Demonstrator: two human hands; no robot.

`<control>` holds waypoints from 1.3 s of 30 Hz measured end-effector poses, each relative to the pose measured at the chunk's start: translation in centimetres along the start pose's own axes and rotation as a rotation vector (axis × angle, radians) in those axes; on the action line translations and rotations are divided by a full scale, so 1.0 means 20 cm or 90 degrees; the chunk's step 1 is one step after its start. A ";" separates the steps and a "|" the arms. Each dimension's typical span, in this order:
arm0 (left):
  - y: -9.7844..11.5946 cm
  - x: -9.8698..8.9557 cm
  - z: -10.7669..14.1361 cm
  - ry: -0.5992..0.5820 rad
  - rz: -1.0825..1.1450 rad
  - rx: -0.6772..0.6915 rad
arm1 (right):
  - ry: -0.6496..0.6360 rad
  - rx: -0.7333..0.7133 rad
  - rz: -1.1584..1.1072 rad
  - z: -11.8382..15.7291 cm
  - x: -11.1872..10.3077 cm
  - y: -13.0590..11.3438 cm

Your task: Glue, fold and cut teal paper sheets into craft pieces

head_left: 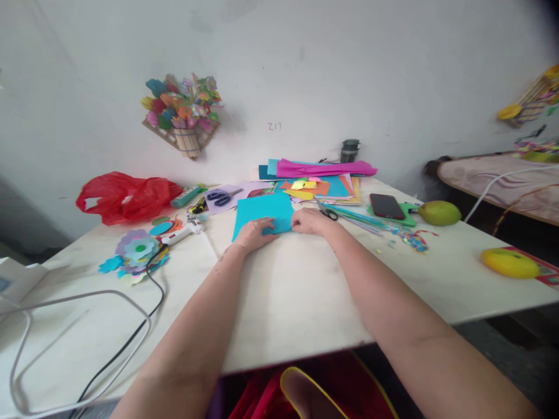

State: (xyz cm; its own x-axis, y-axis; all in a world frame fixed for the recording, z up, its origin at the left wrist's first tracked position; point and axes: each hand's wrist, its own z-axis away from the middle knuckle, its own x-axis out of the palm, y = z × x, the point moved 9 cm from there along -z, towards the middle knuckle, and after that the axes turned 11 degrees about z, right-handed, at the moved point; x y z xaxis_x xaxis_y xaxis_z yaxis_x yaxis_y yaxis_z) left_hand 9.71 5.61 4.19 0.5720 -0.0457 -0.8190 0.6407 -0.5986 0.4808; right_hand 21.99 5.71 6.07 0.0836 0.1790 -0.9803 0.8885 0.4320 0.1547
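Note:
A sheet of bright blue paper (pixel 264 208) lies on the table in front of me. My left hand (pixel 257 233) rests on its near edge, thumb and fingers apart and pressing down on the sheet. At the near right corner, my right hand (pixel 308 221) is closed, its fingertips pinching the paper's edge. What the curled right fingers cover is hidden. Just beyond the right hand lie scissors with black handles (pixel 329 214), next to thin blue paper strips (pixel 353 216).
On the left are a glue gun (pixel 177 234), paper flowers (pixel 138 247), a red plastic bag (pixel 126 195) and dark-handled scissors (pixel 220 198). Pink paper (pixel 323 169) lies at the back. A phone (pixel 386 206) and a green mango (pixel 439 213) are on the right.

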 end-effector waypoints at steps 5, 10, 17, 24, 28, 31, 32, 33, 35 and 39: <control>-0.07 -0.03 -0.02 0.066 0.103 -0.047 | 0.022 0.025 -0.104 -0.01 0.02 0.05; -0.13 -0.03 -0.03 0.049 0.214 -0.079 | 0.077 0.052 -0.093 -0.04 0.01 0.08; -0.13 -0.07 0.00 0.031 0.317 -0.099 | -0.004 0.050 -0.233 -0.07 0.12 0.12; -0.10 -0.03 0.00 -0.016 0.258 -0.097 | -0.051 0.035 -0.295 -0.04 0.10 0.06; -0.10 -0.03 0.01 -0.014 0.257 -0.109 | -0.091 0.051 -0.257 -0.03 0.12 0.06; -0.10 -0.02 0.01 -0.019 0.262 -0.108 | -0.102 0.041 -0.239 -0.04 0.14 0.05; -0.10 -0.02 0.01 -0.020 0.263 -0.109 | -0.096 0.035 -0.236 -0.05 0.14 0.05; -0.10 -0.02 0.01 -0.021 0.263 -0.109 | -0.086 0.029 -0.234 -0.05 0.14 0.04; -0.10 -0.02 0.01 -0.019 0.261 -0.109 | -0.057 0.021 -0.225 -0.06 0.12 0.02; -0.11 -0.02 0.01 -0.019 0.260 -0.113 | -0.025 0.029 -0.202 -0.06 0.09 -0.04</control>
State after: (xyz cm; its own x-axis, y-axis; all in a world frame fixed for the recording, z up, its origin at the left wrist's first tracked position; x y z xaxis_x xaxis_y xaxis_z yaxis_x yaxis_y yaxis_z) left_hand 8.03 6.83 3.38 0.7831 -0.2748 -0.5580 0.4446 -0.3800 0.8111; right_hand 20.93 6.87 4.30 -0.1845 0.0071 -0.9828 0.8922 0.4207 -0.1645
